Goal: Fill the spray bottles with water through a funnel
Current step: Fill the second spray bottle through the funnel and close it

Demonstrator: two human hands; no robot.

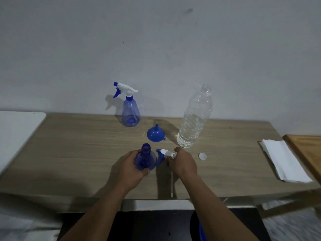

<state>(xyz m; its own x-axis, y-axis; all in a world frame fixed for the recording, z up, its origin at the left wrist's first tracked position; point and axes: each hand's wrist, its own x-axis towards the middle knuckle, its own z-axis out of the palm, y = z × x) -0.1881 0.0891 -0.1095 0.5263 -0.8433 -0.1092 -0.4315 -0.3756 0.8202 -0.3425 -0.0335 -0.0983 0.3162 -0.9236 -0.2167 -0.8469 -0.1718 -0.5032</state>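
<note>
Left grip [132, 166] wraps the uncapped bottle [145, 158] — right grip [183, 162] pinches the trigger head [165, 152], collar hidden.

The room is dim, with a bluish-grey cast over everything. A plain painted wall [156, 40] fills the view at twelve o'clock, marked by a few dark scuffs and a smudge toward one o'clock. Against it stands a table [69, 153] with a pale wood-grain top, its near edge running across at six o'clock. At nine o'clock a white surface [17, 133] with a rounded corner sits just beside the table's end. At three o'clock folded white paper [284, 160] lies on the table, with an orange-brown wooden board [305, 153] just beyond it. Under the table the floor [147, 226] is dark; at five o'clock it looks lighter, though blurred.
</note>
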